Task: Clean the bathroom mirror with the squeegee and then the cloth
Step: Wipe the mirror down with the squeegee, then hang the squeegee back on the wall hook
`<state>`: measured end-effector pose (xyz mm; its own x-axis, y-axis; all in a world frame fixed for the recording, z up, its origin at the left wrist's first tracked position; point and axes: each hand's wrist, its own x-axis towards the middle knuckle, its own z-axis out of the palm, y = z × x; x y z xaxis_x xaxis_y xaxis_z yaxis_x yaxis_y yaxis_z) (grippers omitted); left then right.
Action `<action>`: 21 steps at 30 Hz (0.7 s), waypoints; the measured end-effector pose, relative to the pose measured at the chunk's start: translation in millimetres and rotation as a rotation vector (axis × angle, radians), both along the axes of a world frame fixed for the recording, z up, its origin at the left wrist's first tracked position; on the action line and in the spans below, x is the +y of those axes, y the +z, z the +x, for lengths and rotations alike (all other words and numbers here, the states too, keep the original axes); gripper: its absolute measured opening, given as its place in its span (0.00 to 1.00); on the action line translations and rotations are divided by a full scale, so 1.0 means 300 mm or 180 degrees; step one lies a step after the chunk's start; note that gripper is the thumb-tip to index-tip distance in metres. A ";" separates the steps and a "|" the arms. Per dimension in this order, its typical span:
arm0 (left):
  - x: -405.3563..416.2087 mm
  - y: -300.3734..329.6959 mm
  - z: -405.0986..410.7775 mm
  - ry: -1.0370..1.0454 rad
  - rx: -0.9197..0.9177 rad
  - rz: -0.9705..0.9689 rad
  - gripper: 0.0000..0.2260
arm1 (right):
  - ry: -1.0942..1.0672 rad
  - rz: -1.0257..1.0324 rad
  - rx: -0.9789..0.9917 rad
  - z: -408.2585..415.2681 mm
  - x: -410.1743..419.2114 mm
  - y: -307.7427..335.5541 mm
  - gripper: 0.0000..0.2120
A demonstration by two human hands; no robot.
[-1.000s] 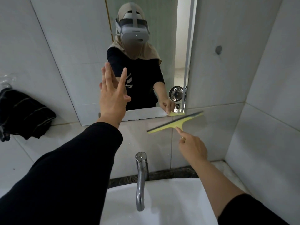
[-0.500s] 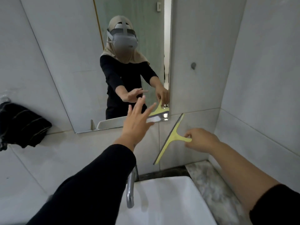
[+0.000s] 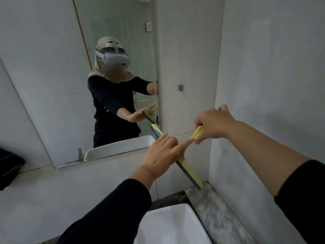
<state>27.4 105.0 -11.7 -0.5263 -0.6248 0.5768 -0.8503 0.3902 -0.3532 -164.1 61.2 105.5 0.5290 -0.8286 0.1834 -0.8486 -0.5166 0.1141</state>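
Note:
The mirror (image 3: 58, 81) hangs on the tiled wall at the left. A yellow squeegee (image 3: 189, 170) with a dark rubber blade sits off the mirror's lower right corner, its blade running diagonally down to the right. My right hand (image 3: 213, 123) is shut on its handle. My left hand (image 3: 162, 154) reaches across in front of the blade, fingers apart, the forefinger touching the handle's stem. A dark cloth (image 3: 8, 167) hangs at the left edge.
The white basin (image 3: 168, 224) lies below my arms. A marbled counter strip (image 3: 216, 210) runs along the right wall. A corner pillar (image 3: 186, 67) juts out just right of the mirror.
The view swung right. My right hand rose and turned the squeegee so its blade now slants the other way. My left hand moved right and onto the squeegee.

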 end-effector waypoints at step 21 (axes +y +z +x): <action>-0.279 -0.044 -0.169 0.1204 0.1734 0.0876 0.42 | 0.0021 0.0061 -0.3719 0.286 -0.349 0.001 0.28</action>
